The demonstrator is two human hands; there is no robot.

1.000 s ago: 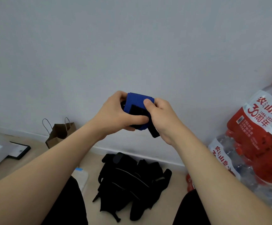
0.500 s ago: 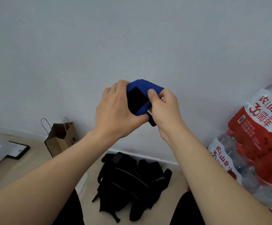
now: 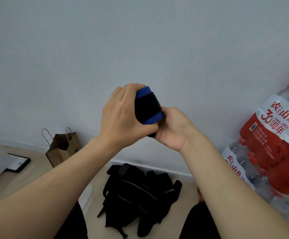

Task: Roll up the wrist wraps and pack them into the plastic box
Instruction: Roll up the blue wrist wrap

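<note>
Rolled blue fabric wrist wrap with black hook-and-loop band, left hand curled round the roll, right hand gripping its lower end, heap of black straps on floor below

Two bare hands hold a rolled blue and black wrist wrap up against a pale wall. The left hand curls round the roll; the right hand grips its lower end. Below on the floor lie black straps, a brown paper bag, and packed water bottles at right.
</note>
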